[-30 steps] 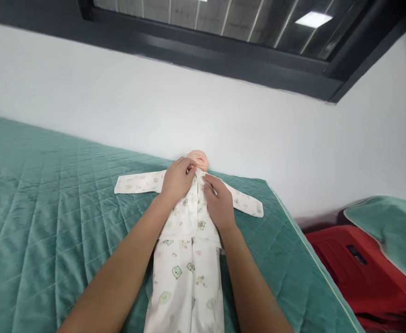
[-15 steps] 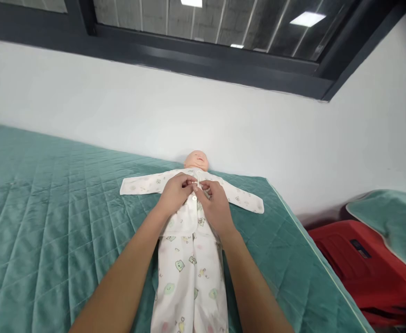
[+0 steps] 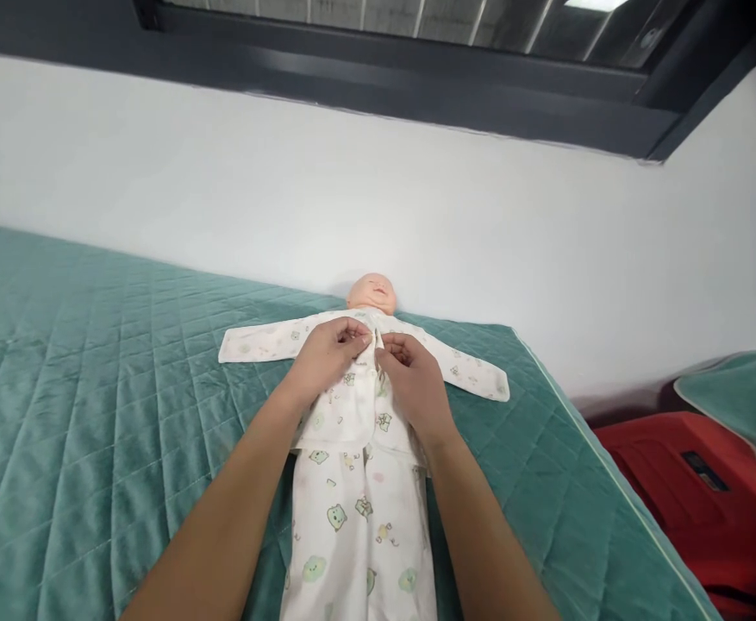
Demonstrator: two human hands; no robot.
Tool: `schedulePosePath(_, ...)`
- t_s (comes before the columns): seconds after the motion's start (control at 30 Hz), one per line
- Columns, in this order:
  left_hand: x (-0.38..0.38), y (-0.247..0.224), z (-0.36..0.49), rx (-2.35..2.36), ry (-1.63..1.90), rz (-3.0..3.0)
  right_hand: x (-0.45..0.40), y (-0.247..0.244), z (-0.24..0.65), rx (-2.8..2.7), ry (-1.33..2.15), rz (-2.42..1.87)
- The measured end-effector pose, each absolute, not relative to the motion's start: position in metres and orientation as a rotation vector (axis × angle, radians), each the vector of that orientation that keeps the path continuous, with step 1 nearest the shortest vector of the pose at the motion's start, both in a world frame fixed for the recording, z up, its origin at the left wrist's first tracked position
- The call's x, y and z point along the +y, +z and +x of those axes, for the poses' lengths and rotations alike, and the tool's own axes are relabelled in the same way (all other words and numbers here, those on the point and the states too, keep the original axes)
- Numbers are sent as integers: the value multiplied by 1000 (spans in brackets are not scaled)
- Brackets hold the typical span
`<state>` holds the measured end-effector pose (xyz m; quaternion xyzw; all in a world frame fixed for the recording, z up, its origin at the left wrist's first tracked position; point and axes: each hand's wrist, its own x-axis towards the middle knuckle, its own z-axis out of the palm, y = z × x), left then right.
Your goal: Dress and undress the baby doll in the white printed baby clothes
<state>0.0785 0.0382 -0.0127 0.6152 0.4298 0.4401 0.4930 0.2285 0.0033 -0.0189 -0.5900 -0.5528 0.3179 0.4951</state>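
Note:
A baby doll (image 3: 372,293) lies on its back, its head toward the wall. It wears a white printed shirt (image 3: 345,414) with the sleeves spread wide, and matching trousers (image 3: 352,535). At the chest, my left hand (image 3: 334,355) pinches one front edge of the shirt between thumb and fingers. Just across the front opening, my right hand (image 3: 415,379) is closed on the other edge. The two front edges stand slightly raised between my fingertips. Any button held there is too small to make out.
A green quilted cover (image 3: 125,414) spreads under the doll, its edge running down at the right. Beyond that edge sits a red case (image 3: 688,483) with green cloth (image 3: 740,405) over part of it. Behind are a white wall (image 3: 287,190) and a dark window frame (image 3: 352,73).
My hands have drawn slightly apart at the chest, and the shirt's front edges show between them. The view has tilted down a little.

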Motion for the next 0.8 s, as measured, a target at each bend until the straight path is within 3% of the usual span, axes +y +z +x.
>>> schedulePosePath(0.23,37,-8,84,1048,1099,1485,9,-24,237,-1191,1013,-1220)
schedulePosePath(0.8,36,-3,79,1052,1036,1478,0,-20,233,-1530,775,-1385)
